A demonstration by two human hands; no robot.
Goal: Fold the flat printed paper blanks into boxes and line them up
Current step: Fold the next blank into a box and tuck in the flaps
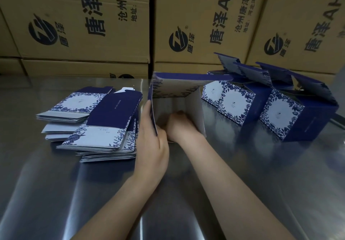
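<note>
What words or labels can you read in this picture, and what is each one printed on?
"唐泽AH", cut off: large print on all three cardboard cartons.
"唐泽": beside each round logo.
"沧州唐泽通信", cut off: smaller line on the middle carton.
"地址:河北河间", partly blurred: the line beside it.
Small print on the folded boxes and flat blanks: too small to read.

Left hand (153, 146) upright, straight fingers and thumb pinching box wall (152, 97); right hand (179, 126) reaching forward, fingers hidden; forearms converging.

looks like a packing warehouse tbh, stacked shipping cartons (78, 21) behind a steel worktable (56, 183) with flat box blanks (104, 124)
</note>
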